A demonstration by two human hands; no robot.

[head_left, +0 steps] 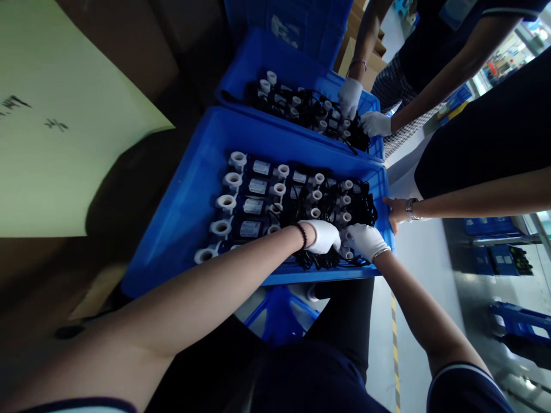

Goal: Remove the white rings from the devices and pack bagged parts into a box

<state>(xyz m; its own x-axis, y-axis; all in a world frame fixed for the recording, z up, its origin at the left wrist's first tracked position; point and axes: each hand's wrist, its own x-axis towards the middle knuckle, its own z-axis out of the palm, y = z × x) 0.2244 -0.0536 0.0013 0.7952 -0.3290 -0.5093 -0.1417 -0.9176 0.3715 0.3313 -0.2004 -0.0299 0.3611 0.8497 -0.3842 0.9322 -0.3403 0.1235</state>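
Reaching into the near blue bin [172,215], we have both gloved hands close together by its near right corner. Our left hand [323,237] has its fingers curled downward over the black cables [365,206]; the glove hides whatever lies beneath, so we can't make out whether it is gripping anything. Our right hand [367,241] is just beside it, nearer the right edge, fingertips bent in against a pale fitting [346,236]; whether they pinch it or only touch it, we can't judge.

The units [257,187], dark-bodied with white labels, lie in rows in this bin, with five white rings [227,202] lined up toward its left edge. The cables bunch most thickly along the right edge, where a co-worker's bare hand [396,214] touches the rim.

Against the far edge sits a second blue bin [243,63], holding more such units; another person's two gloved hands [350,96] are over its right end. Below our bin's near edge we see a blue stool [278,315]. Off past the left edge is a pale yellow-green sheet [64,149] bearing handwritten marks.
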